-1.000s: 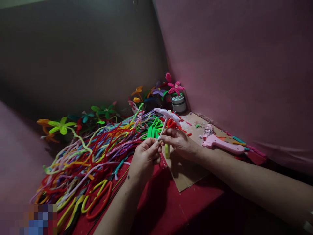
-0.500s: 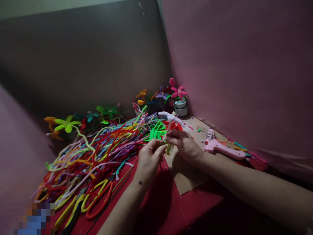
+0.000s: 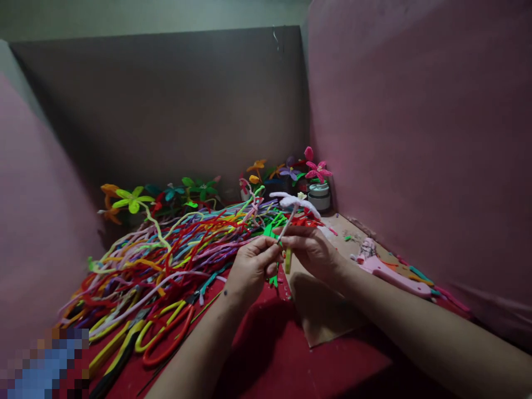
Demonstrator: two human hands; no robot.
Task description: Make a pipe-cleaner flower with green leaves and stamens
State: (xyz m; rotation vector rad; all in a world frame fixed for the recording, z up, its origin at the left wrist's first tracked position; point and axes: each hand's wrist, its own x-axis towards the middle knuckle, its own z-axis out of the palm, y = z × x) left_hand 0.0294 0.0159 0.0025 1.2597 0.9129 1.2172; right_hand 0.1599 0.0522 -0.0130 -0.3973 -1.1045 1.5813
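Head view is taking in a corner, and from where I'm standing a pink wall [image 3: 424,144] is filling the right side, with a grey panel [image 3: 178,111] closing off the back. Below them a red tabletop [image 3: 274,371] is spreading, and a heap of fuzzy stems [image 3: 174,249] in many colours is covering its left half. A tan board [image 3: 320,324] is lying to the right, partly hidden because the right hand [image 3: 313,249] is sitting in front of it. The left hand [image 3: 255,263] is meeting the right one in the middle, the left forearm crossing over the red. A pink glue gun [image 3: 393,279] is lying just beyond the right forearm; red-and-yellow-handled scissors [image 3: 190,317] are resting at the heap's near edge, beside a yellow-and-black-handled tool [image 3: 128,344]. Behind the heap, finished-looking blooms are standing in a row, a yellow-green bloom [image 3: 133,199] on the left and a pink bloom [image 3: 318,170] above a small pale jar [image 3: 318,200], whose surface is showing too small to read. The white flower [image 3: 296,201] is leaning above the hands, blocking some red bits behind it. Both hands are holding its thin stem [image 3: 287,223]: the left fingers are pinching narrowly at the lower end, the right fingers are closing around it just above. A yellow-green strip [image 3: 288,260] is hanging under the right fingertips; how it is being held I cannot tell.
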